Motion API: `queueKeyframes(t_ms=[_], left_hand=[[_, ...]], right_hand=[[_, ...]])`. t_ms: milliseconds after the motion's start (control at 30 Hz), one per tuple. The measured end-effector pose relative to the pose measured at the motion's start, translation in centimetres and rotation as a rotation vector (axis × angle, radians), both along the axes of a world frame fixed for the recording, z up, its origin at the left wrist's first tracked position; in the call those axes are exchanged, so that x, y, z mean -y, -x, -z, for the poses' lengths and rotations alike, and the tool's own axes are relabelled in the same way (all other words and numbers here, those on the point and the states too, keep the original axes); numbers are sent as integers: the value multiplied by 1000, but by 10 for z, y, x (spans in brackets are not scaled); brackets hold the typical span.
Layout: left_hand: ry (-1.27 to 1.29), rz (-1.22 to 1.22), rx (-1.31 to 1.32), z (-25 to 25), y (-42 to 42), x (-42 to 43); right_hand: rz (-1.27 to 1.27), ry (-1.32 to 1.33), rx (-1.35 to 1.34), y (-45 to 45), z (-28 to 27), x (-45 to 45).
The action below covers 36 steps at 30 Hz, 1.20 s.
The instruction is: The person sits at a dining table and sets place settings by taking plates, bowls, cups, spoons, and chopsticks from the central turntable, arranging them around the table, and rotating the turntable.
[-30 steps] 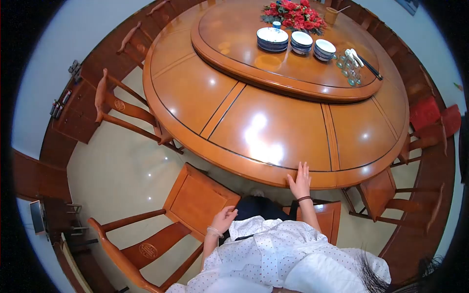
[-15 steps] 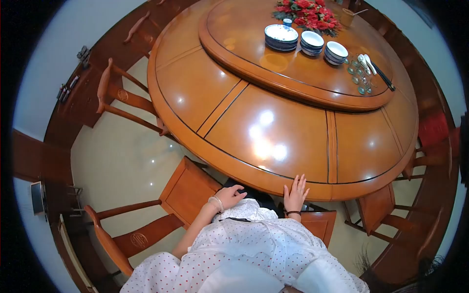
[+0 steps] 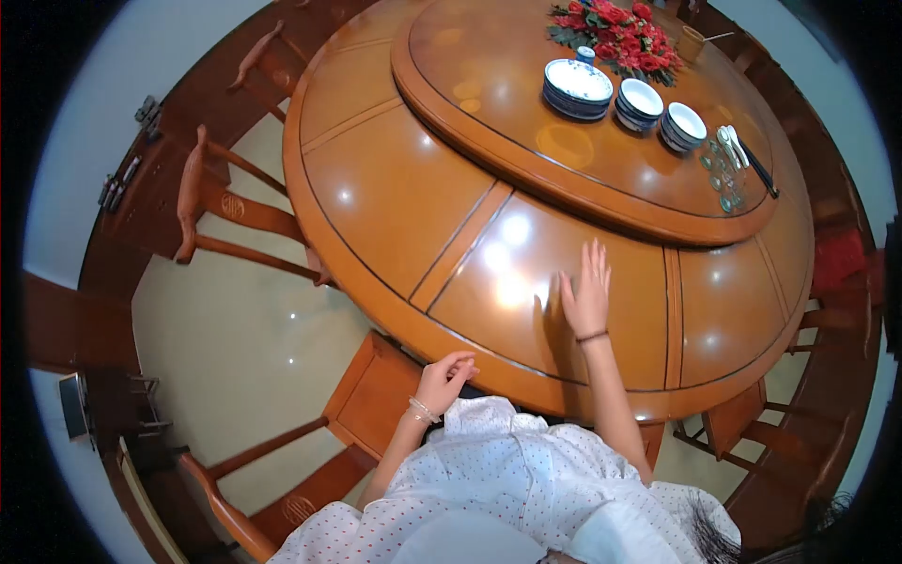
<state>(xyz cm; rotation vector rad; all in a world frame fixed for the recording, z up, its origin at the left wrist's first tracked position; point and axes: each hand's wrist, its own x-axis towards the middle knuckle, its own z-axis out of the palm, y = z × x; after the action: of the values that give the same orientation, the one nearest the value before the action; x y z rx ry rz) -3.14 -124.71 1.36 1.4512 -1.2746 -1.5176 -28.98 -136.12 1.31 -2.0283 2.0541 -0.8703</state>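
Observation:
My right hand [image 3: 588,289] reaches out over the round wooden table [image 3: 451,235], fingers stretched and nothing held. It is nearest the bare tabletop below the raised turntable [image 3: 564,179]; whether it touches the wood I cannot tell. My left hand [image 3: 445,383] is beside the table's near edge, its fingers loosely bent and apart from the thumb, with nothing in it. Farther off on the turntable stand a stack of blue-and-white plates [image 3: 577,86], two stacks of bowls [image 3: 640,100], small glasses [image 3: 725,183], white spoons [image 3: 733,147] and black chopsticks [image 3: 759,169].
Red flowers [image 3: 631,38] stand behind the dishes, with a brown cup-like container [image 3: 692,43] to their right. Wooden chairs surround the table, one close at the left [image 3: 376,395] and another at the right [image 3: 738,414]. A cabinet [image 3: 150,179] lines the left wall.
My right hand has left the table's near edge and moved forward over the tabletop. My left hand has shifted slightly beside the edge. The view has moved a little; the dishes stay in place.

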Motion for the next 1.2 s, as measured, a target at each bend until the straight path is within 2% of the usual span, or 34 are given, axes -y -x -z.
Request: queueKeyframes(t_ms=[133,233,300,333,367,467,567,600,633,700,767,867,933,1033,1100,1200], left_hand=[[63,39,20,-4,-40,94],[199,109,9,-7,-75,195],[213,159,-7,-16,-91,260],[300,188,29,-21,-99,298],[386,225,69,-28,-106,334],[403,221,47,-57,-97,424],[558,362,96,-97,-59,498],[536,395,59,-104,-41,517],[589,455,163,-97,-25,544],[519,531,113,-98,24,580],[319,598,23,-107,73,614],[18,532,-40,-97,143,656],[-12,460,-36,-87,176,662],[26,423,120,-84,211,675],[75,436,163,-77,229,681],[141,398,205,-53,249,683]], right_hand=[[9,-22,-276,-37,11,152],[139,-81,-298,-65,33,232],[273,-90,-356,-97,38,254],[323,-95,-347,-108,38,261],[340,-95,-337,-110,34,266],[402,-93,-311,-113,11,276],[422,-62,-268,-113,-21,287],[430,-55,-251,-114,-26,291],[436,-19,-224,-116,-28,293],[461,-39,-186,-120,-25,297],[463,-39,-152,-125,-25,306],[400,-81,-161,-124,-13,313],[369,-80,-171,-116,5,315],[316,-73,-156,-107,17,325],[291,-16,-131,-98,27,333],[259,-79,-204,-85,47,334]])
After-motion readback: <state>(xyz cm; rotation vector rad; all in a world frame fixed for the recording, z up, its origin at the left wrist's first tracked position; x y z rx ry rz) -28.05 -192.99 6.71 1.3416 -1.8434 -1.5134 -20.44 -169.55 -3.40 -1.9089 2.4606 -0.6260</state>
